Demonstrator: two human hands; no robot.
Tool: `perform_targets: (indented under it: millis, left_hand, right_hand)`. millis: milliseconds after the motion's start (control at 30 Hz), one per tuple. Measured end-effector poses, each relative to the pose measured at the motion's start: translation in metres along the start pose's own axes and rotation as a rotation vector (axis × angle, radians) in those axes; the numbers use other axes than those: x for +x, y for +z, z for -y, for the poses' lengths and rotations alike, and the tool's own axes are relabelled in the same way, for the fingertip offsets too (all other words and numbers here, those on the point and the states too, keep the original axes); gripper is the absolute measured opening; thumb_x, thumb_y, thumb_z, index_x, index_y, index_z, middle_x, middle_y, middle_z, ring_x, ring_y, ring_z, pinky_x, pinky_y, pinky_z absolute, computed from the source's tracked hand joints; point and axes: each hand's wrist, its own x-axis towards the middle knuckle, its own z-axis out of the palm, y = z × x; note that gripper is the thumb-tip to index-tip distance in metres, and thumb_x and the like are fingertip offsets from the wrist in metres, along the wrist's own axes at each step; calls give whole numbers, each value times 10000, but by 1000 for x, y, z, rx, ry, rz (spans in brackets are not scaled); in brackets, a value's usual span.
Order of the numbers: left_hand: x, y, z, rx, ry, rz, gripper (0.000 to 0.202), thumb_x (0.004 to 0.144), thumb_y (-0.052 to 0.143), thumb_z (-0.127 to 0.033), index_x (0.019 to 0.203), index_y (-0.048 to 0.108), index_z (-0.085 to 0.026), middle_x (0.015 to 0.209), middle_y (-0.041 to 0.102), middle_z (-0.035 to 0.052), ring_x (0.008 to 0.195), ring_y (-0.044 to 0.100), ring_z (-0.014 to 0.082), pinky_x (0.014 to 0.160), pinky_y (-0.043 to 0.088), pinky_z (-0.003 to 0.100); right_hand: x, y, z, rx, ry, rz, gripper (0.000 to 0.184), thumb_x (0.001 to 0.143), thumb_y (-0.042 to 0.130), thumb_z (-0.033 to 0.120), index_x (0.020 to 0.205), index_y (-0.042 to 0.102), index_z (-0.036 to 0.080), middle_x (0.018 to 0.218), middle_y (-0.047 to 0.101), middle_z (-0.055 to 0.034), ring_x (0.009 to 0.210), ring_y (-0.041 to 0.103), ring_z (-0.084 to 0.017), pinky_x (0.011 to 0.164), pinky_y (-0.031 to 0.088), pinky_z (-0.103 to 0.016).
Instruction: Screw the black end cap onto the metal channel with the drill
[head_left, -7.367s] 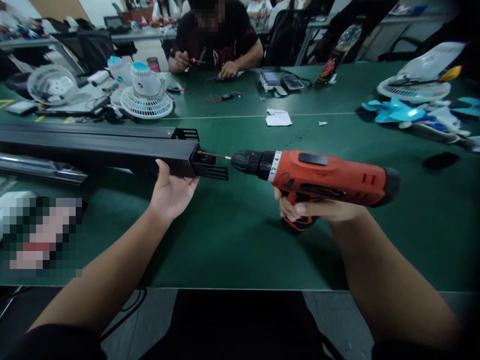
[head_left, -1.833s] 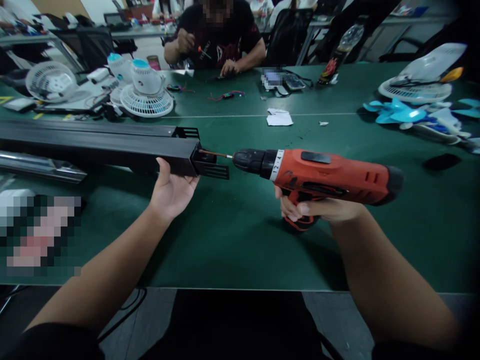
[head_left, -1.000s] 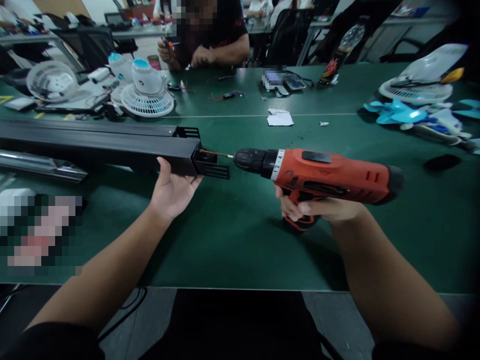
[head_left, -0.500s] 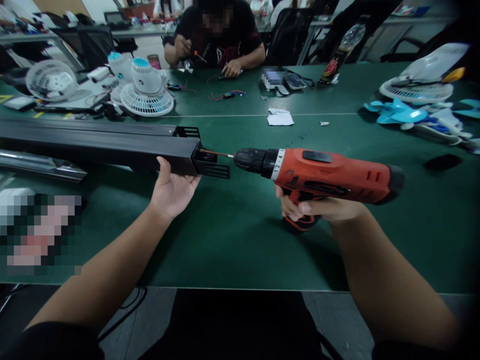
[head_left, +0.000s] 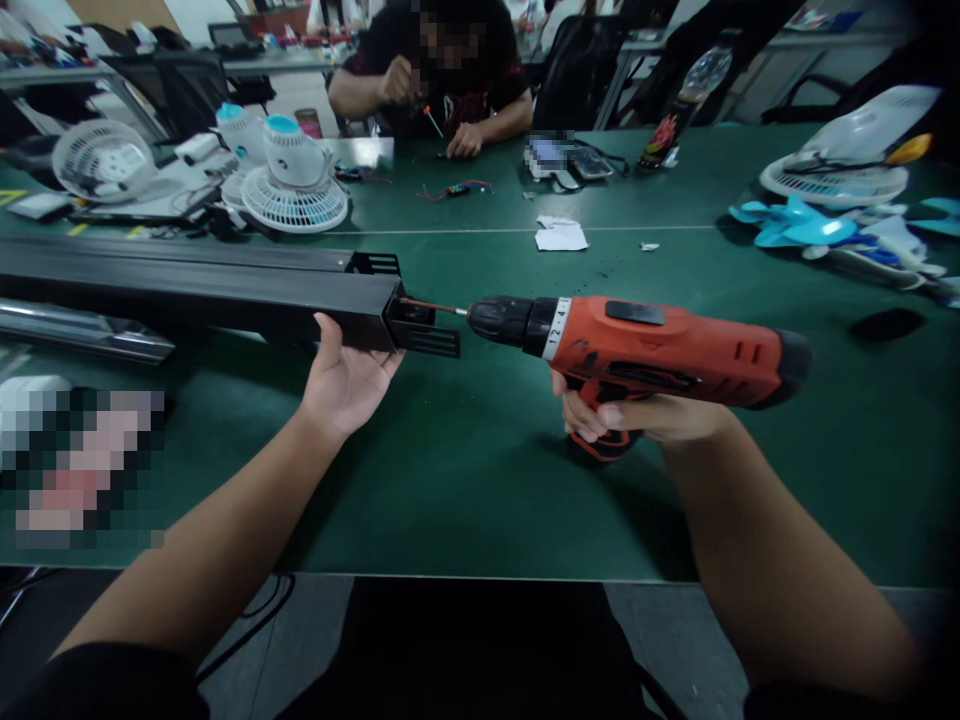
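Note:
A long black metal housing (head_left: 225, 295) lies across the green table (head_left: 480, 480), its open right end showing a slotted black insert (head_left: 420, 335). My left hand (head_left: 346, 385) grips the housing from below near that end, thumb on its front face. My right hand (head_left: 637, 415) is wrapped round the handle of an orange cordless drill (head_left: 652, 345). The drill lies level and points left. Its thin bit (head_left: 431, 306) reaches into the open end of the housing.
White desk fans (head_left: 294, 180) and parts crowd the far left. A silver tube (head_left: 82, 335) lies in front of the housing. Blue fan blades (head_left: 795, 225) and a white grille (head_left: 832, 180) are at the right. Paper scraps (head_left: 556, 236) lie mid-table. A person (head_left: 442, 70) works opposite.
My hands, the drill and the housing have stayed almost still. The person across the table has shifted their hands and tool about.

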Motion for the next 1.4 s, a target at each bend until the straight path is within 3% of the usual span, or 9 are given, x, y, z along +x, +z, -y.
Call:
perform_targets:
  millis: [200,700,1400]
  left_hand:
    - [-1,5,-1,-28,2,18,684,1196,557,-755,1724,665,-332,1613,825,59,1744,577,322,1403,539,475]
    - [-3,13,-2,37,12,-41,715,1139,650,-796,1696,696,-351,1626,818,56,1761,553,333,1394,557,478]
    - [-1,8,-1,1,9,-32,699,1156,627,-785,1690,704,-341,1580,843,67,1704,625,329,1358,593,466]
  right_hand:
    - [2,3,2,12,2,5,392,997,980,480,1240,826,213,700,751,38,603,717,-151,692,698,-302]
    - [0,1,1,14,10,-12,403,980,990,461,1237,830,196,698,741,33,593,720,-163,665,693,-313]
    - [-3,-6,-6,-8,-8,19,428,992,976,491,1299,841,225,709,720,40,614,716,-166,698,703,-317]
